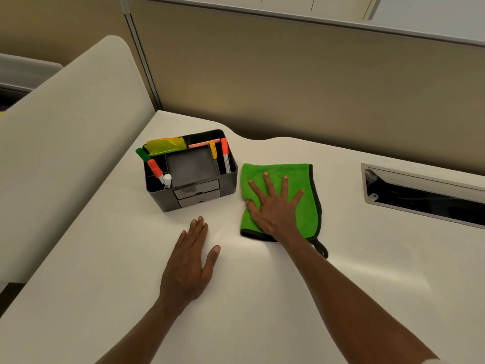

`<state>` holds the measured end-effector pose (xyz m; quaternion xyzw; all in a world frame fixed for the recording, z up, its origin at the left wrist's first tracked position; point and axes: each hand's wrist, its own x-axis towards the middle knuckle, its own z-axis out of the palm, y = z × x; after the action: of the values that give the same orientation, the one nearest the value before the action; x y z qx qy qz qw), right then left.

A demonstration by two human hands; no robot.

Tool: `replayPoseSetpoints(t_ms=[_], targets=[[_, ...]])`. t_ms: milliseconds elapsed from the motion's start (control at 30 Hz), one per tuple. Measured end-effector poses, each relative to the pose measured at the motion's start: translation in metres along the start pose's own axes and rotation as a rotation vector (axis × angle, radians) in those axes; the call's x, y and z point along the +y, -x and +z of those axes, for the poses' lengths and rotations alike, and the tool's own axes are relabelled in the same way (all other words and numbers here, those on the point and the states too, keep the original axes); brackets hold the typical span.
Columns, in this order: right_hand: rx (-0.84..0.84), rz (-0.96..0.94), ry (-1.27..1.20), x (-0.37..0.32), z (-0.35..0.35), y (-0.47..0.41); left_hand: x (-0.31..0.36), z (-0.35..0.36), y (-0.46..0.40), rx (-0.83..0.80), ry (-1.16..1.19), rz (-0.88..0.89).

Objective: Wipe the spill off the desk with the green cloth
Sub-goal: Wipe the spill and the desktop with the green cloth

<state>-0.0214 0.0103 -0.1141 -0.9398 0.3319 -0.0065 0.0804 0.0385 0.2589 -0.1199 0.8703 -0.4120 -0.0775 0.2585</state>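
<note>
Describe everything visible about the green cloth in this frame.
The green cloth is bright green, fluffy like microfibre, with dark edging and a small dark hanging loop at its near right corner. It lies flat, apparently folded, on the white desk, just right of the black organiser. The right hand presses on it, fingers spread and straight. No spill is discernible around it.

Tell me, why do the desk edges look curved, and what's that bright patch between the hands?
Head view: the wide-angle lens bends the desk edges and partition; the bright streak between the left hand and right hand, near the green cloth, is glare off the glossy surface; lighting is warm and dim.
</note>
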Motion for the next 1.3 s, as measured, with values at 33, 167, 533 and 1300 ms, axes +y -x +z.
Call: replayPoseSetpoints(t_ms=[33, 167, 533, 1300], targets=[[-0.004, 0.011, -0.003, -0.005, 0.001, 0.007, 0.000, 0.000, 0.001, -0.003, 0.012, 0.005], [0.009, 0.041, -0.007, -0.026, 0.006, 0.038, -0.001, -0.001, 0.000, -0.006, 0.080, 0.009], [0.039, 0.049, -0.046, -0.086, 0.018, 0.113, -0.006, -0.001, 0.002, 0.063, 0.279, -0.003], [-0.004, 0.199, -0.025, -0.011, 0.009, 0.241, 0.031, 0.002, 0.020, -0.043, 0.254, 0.105]])
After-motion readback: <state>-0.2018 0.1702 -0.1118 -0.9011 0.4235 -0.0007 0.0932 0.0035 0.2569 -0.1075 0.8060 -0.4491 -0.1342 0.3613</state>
